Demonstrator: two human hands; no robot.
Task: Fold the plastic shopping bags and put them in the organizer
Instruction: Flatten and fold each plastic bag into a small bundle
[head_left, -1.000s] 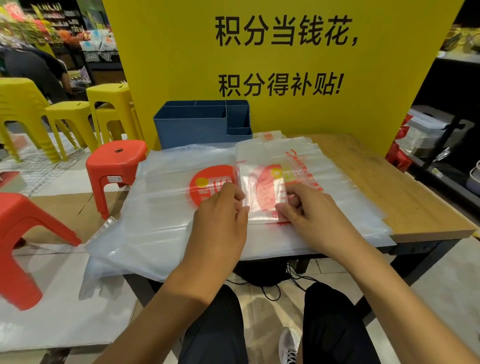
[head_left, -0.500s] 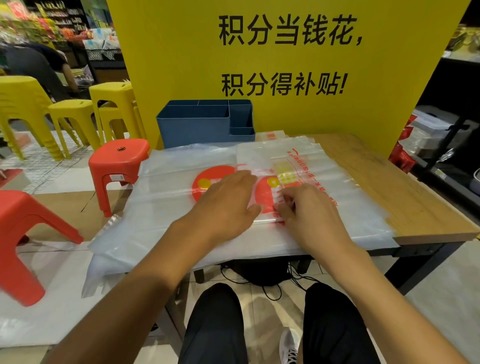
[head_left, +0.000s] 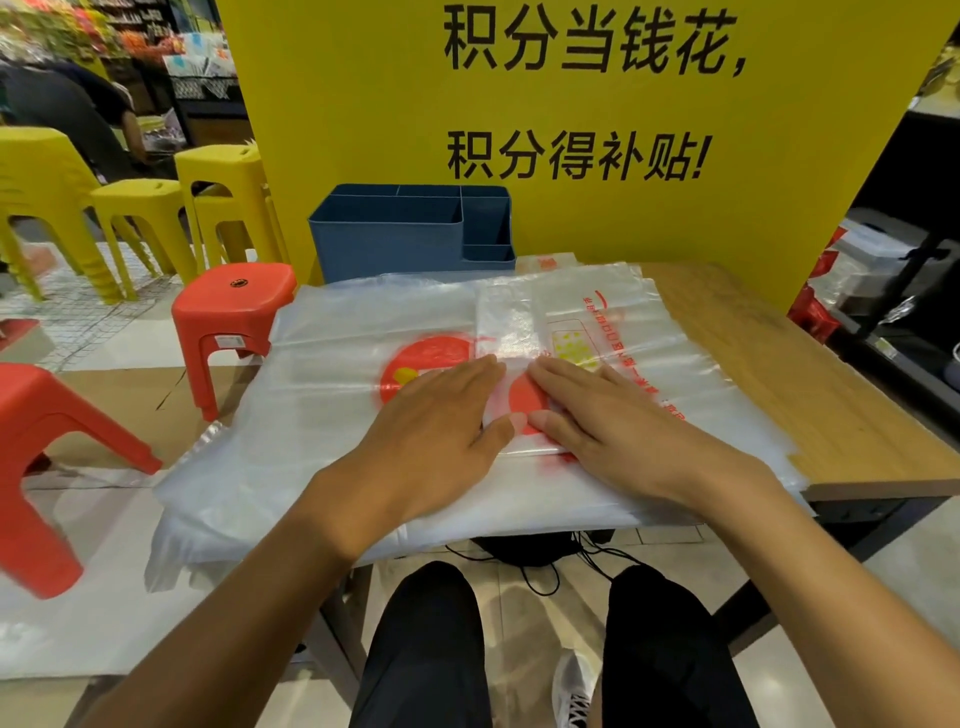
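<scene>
Pressing the fold flat is the step in hand, as it looks: both hands lie palm-down with straight fingers on a narrow folded bag (head_left: 511, 332), holding nothing, just pushing on it. Left hand (head_left: 436, 415) covers the strip's left side, right hand (head_left: 597, 410) its right side, thumbs nearly meeting over the red print at its near end. To do it well, keep fingers flat and sweep outward from the middle so trapped air escapes and the crease sets; slick film will likely spring back open if pressure lifts too soon. One hand should probably pin the near end while the other turns the far end over for the next fold. Edges should line up before creasing, or the packet may come out too fat for a slot.

Folded bag runs from under both palms away toward the far edge of the surface (head_left: 810, 384), lying on top of a flat stack of bags (head_left: 322, 415) that overhangs the surface's left and near edges. Far end of the strip sticks out just beyond the fingertips. Blue organizer (head_left: 395, 244) stands at the far edge, well apart from both hands, compartments showing nothing inside from this angle.
</scene>
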